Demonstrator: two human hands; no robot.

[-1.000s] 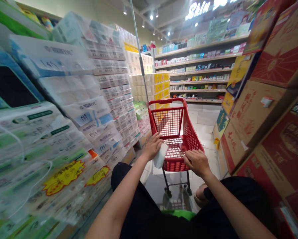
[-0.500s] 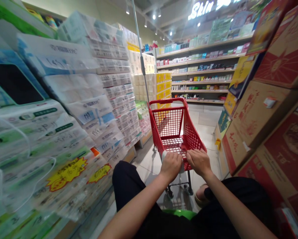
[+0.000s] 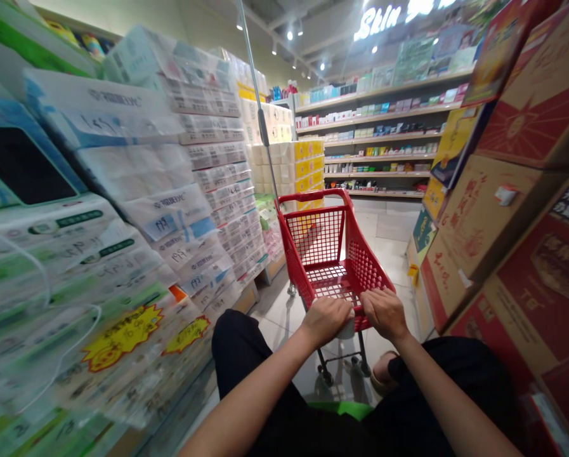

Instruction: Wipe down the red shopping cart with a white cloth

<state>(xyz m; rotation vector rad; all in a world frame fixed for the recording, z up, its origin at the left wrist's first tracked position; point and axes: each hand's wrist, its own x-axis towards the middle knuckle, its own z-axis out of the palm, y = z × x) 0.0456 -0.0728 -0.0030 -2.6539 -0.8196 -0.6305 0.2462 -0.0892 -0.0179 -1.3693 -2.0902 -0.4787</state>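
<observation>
A small red shopping cart (image 3: 315, 238) with a mesh basket stands on the tiles in front of my knees, its basket holding nothing that I can see. My left hand (image 3: 329, 319) is wrapped round the left part of its near handle, with a pale object partly showing under the palm. Close beside it, my right hand (image 3: 385, 312) grips the right part of the same handle, fingers curled over the top. A thin metal pole (image 3: 262, 117) rises from the cart's far left corner.
Stacked paper packs (image 3: 217, 158) line the left side, with a dark screen (image 3: 25, 162) among them. Cardboard boxes (image 3: 479, 216) are piled on the right. Ahead, wall shelves (image 3: 374, 134) hold many small products. Under me is a green seat (image 3: 344, 409).
The cart's far end has swung slightly left in view, while its handle and both my hands have shifted slightly right and down. Both hands keep their grip.
</observation>
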